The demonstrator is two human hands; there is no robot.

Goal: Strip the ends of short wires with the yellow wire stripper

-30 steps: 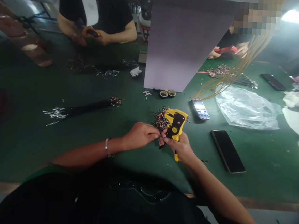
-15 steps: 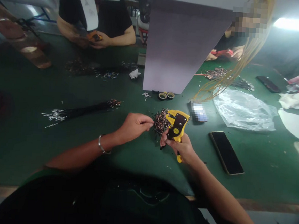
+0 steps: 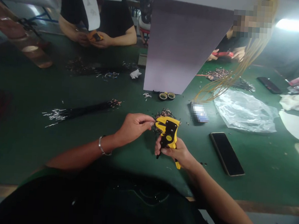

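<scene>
My right hand (image 3: 175, 149) is wrapped round the handles of a yellow and black wire stripper (image 3: 169, 132), whose jaws point left. Thumb and fingers of my left hand (image 3: 135, 127) pinch together at the jaw tip; what they hold is too small to make out. Behind and under the tool lies a pile of short copper-coloured bits (image 3: 166, 112), partly hidden by it. A bundle of black wires (image 3: 84, 111) with bare ends rests on the green table (image 3: 125, 161) to the left.
A black phone (image 3: 227, 154), a clear plastic bag (image 3: 244, 110) and a small box (image 3: 199, 112) lie to the right. Two tape rolls (image 3: 167, 96) sit below a hanging pale panel (image 3: 179, 49). Across the table, two people hold hand tools, one orange, one red.
The wire stripper in my right hand has moved left and slightly nearer to me, its jaws now at my left fingertips. My left hand has hardly moved.
</scene>
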